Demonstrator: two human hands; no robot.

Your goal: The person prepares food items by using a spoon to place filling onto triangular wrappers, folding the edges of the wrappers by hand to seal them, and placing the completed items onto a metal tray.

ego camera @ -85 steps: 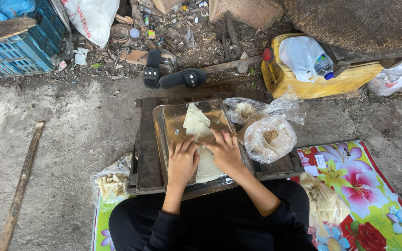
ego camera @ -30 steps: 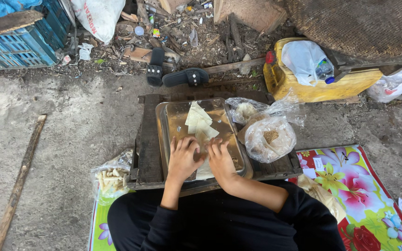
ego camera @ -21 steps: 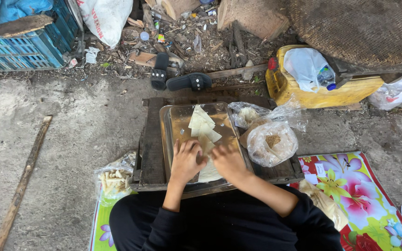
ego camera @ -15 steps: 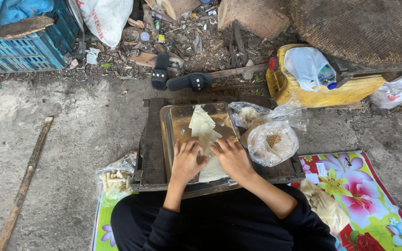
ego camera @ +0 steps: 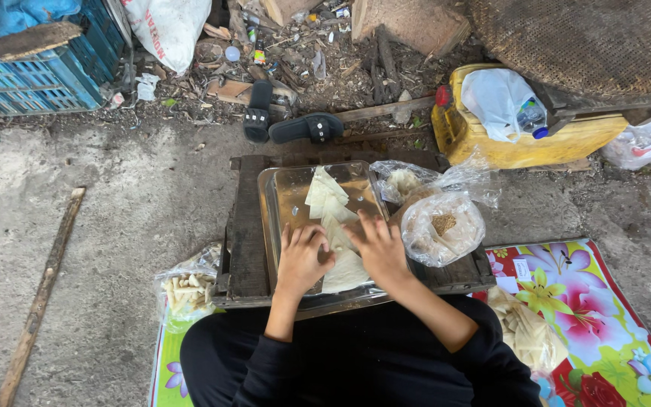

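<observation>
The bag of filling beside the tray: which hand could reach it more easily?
Probably the right hand. It lies on the wrappers at the tray's right side, next to the bag of filling. The left hand would have to cross over it.

Black long sleeves, black trousers, bare hands.

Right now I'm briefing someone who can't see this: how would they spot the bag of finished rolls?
Start from the dark wooden pallet carrying the metal tray where both hands work. At the pallet's near left corner, on the ground beside the person's left knee, lies a clear plastic bag of rolls. It holds thin pale sticks, unlike the round bag with brown filling right of the tray.
</observation>
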